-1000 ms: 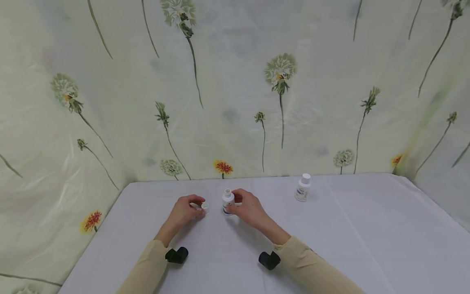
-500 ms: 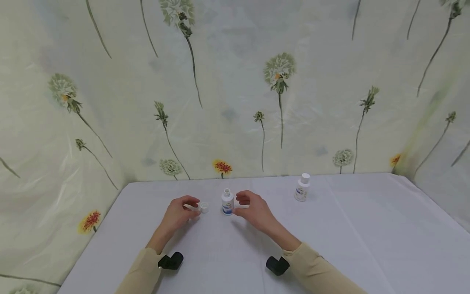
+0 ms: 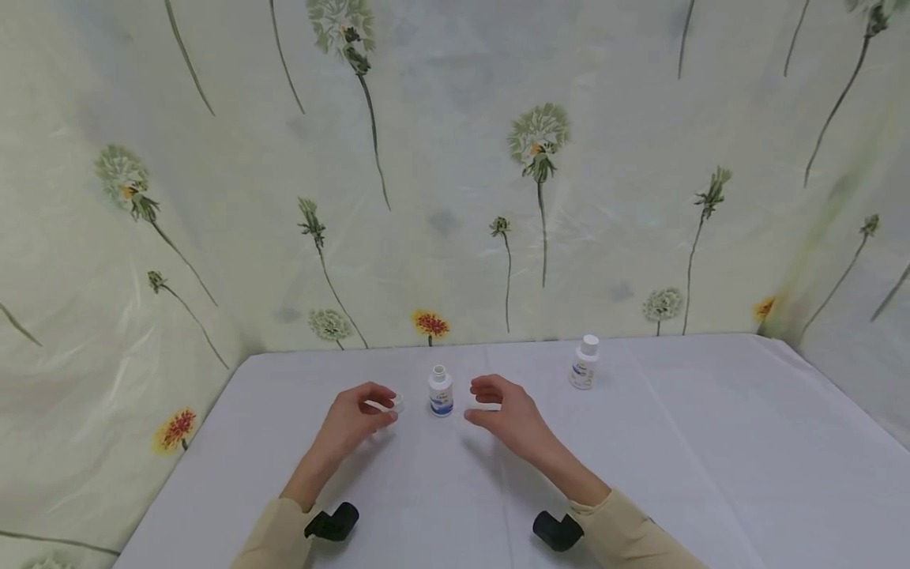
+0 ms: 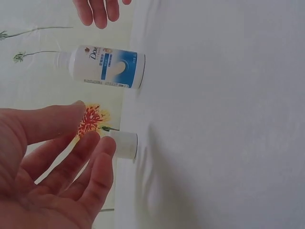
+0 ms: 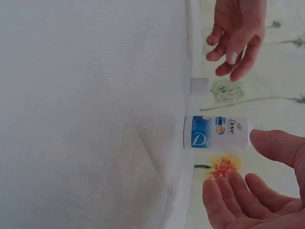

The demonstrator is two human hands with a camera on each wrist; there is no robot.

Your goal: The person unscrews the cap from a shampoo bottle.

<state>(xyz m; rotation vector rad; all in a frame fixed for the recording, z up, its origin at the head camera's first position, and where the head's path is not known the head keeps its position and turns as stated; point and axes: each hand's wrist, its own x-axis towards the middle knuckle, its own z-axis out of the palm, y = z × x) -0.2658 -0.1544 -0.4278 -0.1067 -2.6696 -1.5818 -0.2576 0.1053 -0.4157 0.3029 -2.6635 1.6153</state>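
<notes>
An uncapped white bottle (image 3: 441, 393) with a blue Dove label stands upright near the middle of the table. Its small white cap (image 4: 126, 145) sits on the cloth to the bottle's left, partly hidden by fingers in the head view. My left hand (image 3: 353, 415) hovers by the cap with loosely bent fingers; the right wrist view shows a gap between that hand (image 5: 238, 36) and the cap (image 5: 199, 86). To the bottle's right, my right hand (image 3: 513, 415) holds nothing, its thumb and fingers spread apart.
A second white bottle (image 3: 584, 363), capped, stands farther back on the right. White cloth (image 3: 668, 474) covers the table. Behind it hangs a curtain (image 3: 441, 158) printed with dandelions. A black wrist camera (image 3: 332, 521) is on the left wrist, another (image 3: 558, 531) on the right.
My right hand has let go of the bottle and moved right, away from it. The left hand's fingers have come off the cap, which stays on the cloth. The bottle stands in place.
</notes>
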